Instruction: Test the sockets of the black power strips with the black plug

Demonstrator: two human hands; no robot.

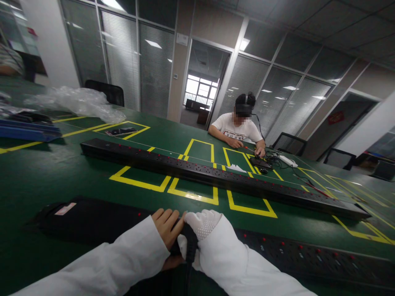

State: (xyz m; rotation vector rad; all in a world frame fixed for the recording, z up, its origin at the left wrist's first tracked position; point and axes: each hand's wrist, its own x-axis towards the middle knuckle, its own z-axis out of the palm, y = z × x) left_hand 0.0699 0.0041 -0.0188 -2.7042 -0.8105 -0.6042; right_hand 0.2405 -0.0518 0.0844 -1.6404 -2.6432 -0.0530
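A long black power strip [302, 253] with red dots and numbers lies across the near edge of the green table. My left hand [167, 225], bare, is closed around the strip near its middle, fingers over the top and skin showing below. My right hand [203, 224] wears a white glove with grip dots and is pressed against the left. It is closed around a black plug [191, 238] whose cord hangs down toward me. The hands hide the plug's front and the part of the strip under it. A pale label [65, 209] sits on the strip's dark left end.
A second long black power strip [200, 170] lies farther back across yellow tape outlines [142, 185]. Clear plastic wrap [77, 102], a blue object [27, 130] and a dark phone-like object [121, 131] are at the left. A person [237, 127] sits opposite, near cables and a white power strip [288, 161].
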